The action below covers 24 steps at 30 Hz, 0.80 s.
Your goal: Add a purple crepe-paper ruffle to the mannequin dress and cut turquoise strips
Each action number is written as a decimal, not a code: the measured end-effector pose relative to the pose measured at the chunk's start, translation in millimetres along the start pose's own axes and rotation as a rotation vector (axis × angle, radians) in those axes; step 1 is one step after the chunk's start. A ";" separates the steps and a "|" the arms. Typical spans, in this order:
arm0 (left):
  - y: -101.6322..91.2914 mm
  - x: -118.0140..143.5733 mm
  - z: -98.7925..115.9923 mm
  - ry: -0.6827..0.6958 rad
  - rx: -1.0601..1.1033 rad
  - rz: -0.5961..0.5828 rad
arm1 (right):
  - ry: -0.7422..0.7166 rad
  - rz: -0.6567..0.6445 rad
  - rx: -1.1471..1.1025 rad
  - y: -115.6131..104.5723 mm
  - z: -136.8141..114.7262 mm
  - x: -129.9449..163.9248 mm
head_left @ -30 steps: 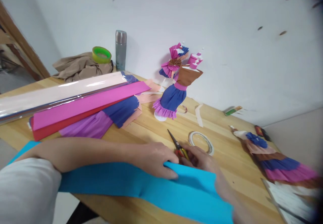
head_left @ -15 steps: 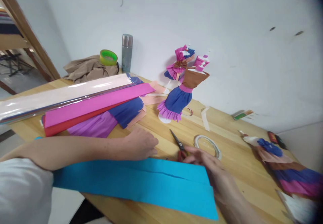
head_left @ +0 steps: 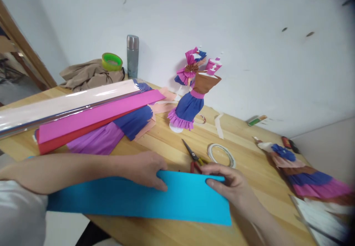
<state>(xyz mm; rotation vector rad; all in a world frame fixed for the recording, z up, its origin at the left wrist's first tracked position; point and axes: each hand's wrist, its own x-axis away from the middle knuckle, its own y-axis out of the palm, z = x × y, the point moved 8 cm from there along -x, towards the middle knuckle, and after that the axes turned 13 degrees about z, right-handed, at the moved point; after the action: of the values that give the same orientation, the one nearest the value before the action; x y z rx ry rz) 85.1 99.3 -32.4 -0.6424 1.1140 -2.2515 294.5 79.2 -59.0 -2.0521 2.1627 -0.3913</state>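
Observation:
A long strip of bright blue crepe paper (head_left: 144,200) lies flat along the near edge of the wooden table (head_left: 249,157). My left hand (head_left: 145,168) presses down on its far edge near the middle, fingers spread on the paper. My right hand (head_left: 231,185) pinches the strip's far right corner between thumb and fingers. Small scissors (head_left: 194,155) with red and yellow handles lie on the table just beyond both hands, blades pointing away.
Rolls of pink, red, purple and dark blue crepe paper (head_left: 91,122) lie at the left. A paper-dressed doll (head_left: 191,98) stands mid-table; another (head_left: 302,174) lies at the right. A tape ring (head_left: 222,155), steel flask (head_left: 132,55), green tape (head_left: 111,60) and brown cloth (head_left: 85,74) are nearby.
The blue paper has been folded over and flattened into a narrower strip. My left hand moved back onto its far edge; my right hand took hold of the right corner.

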 end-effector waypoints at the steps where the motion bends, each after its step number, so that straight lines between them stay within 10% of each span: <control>1: -0.2 3.0 0.3 -0.018 0.049 -0.060 | -0.004 0.040 -0.013 -1.9 -0.4 -1.7; 13: -82.5 -16.4 -9.9 -0.030 -0.117 0.036 | 0.063 0.262 -0.244 -1.8 2.7 -8.2; 24: -33.5 -77.4 15.1 0.156 0.082 -0.025 | -0.114 0.415 -0.112 -17.5 -2.0 -18.3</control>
<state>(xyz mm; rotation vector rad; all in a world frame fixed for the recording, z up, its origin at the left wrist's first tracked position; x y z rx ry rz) 143.2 158.3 -10.2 -0.4564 1.0852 -2.3891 311.9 96.9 -53.7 -1.5640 2.5011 -0.1021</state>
